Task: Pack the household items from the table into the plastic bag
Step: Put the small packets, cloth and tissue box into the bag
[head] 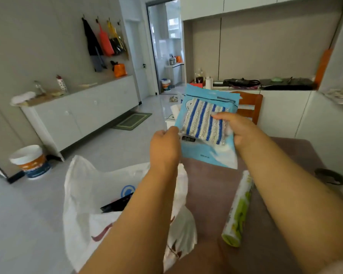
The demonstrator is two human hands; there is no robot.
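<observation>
Both hands hold up a light-blue packet of blue-and-silver striped scouring cloths above the brown table. My left hand pinches its lower left corner. My right hand grips its right side, thumb on the front. Below my left arm, a white plastic bag stands open at the table's left edge, with a dark item showing inside. A green-and-white roll lies on the table between my forearms.
A dark round object sits at the table's right edge. An orange wooden chair stands beyond the table. A white and orange bucket is on the floor at left, by white cabinets.
</observation>
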